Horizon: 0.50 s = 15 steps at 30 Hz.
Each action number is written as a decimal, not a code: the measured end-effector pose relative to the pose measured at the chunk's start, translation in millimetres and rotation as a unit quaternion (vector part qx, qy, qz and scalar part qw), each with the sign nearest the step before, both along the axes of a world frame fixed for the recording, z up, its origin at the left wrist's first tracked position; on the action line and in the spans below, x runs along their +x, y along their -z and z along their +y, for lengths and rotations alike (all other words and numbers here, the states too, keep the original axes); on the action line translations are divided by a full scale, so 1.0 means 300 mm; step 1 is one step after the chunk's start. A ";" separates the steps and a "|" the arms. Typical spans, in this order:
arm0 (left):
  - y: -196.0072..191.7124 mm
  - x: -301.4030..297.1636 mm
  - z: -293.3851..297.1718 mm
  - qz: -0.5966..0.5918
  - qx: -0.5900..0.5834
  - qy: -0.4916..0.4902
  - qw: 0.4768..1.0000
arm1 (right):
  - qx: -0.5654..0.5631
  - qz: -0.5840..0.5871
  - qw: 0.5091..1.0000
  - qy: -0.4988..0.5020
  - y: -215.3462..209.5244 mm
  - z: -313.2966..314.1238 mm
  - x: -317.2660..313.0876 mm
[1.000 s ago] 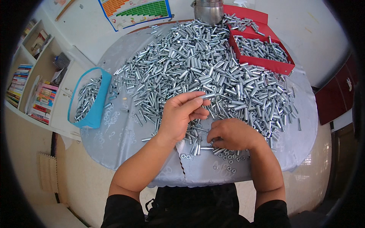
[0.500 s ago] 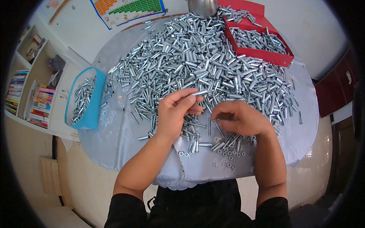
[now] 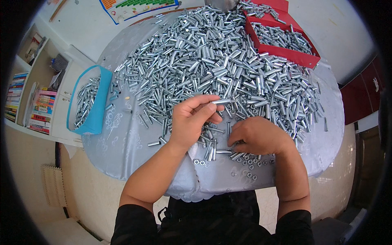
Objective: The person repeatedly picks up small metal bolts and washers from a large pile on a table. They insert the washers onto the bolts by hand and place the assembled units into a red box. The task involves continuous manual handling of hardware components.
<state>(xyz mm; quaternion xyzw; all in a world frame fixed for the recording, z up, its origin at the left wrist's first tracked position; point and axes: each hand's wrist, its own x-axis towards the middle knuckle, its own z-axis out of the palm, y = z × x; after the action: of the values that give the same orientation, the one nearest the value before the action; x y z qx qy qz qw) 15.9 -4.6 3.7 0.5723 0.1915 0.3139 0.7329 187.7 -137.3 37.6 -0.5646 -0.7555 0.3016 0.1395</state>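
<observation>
My left hand (image 3: 190, 118) pinches a shiny metal sleeve (image 3: 222, 101) between thumb and fingers, with its free end pointing right over the pile. Lower and to the right, my right hand (image 3: 261, 134) reaches down with curled fingers among loose parts at the pile's front edge. Whatever its fingertips grip is hidden. Close to both hands lie slim bolts (image 3: 210, 149) and several nuts (image 3: 250, 163). The big pile of metal sleeves and bolts (image 3: 204, 61) spreads behind them across the table.
A light patterned cloth covers the round table (image 3: 114, 155). On the left stands a blue bin (image 3: 107, 92) of metal parts; a red box (image 3: 288, 53) with more stands back right. Behind the pile is a metal pot (image 3: 222, 5). A bookshelf (image 3: 30, 94) lies beyond the left edge.
My right hand has moved down toward the loose parts, and its fingers have drawn together. My left hand still holds the sleeve, shifted slightly right in view.
</observation>
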 end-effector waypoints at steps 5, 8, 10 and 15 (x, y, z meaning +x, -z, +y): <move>0.010 0.004 0.000 -0.002 0.001 0.010 1.000 | -0.003 -0.028 1.000 -0.006 0.006 0.002 -0.007; 0.010 0.000 -0.001 0.006 -0.002 0.004 1.000 | -0.014 -0.052 0.998 -0.016 -0.003 0.004 -0.020; 0.000 -0.002 -0.003 0.007 -0.011 -0.003 1.000 | -0.015 -0.038 0.999 -0.007 0.007 0.005 -0.015; 0.006 -0.007 -0.002 0.006 -0.018 -0.002 1.000 | 0.139 0.137 0.953 0.232 0.015 0.025 0.007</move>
<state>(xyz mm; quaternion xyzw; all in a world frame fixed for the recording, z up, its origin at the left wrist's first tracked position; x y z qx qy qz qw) 13.9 -5.3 2.0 0.5607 0.2024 0.3089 0.7411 189.8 -129.6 33.2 -0.6527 -0.6118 0.2268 0.3849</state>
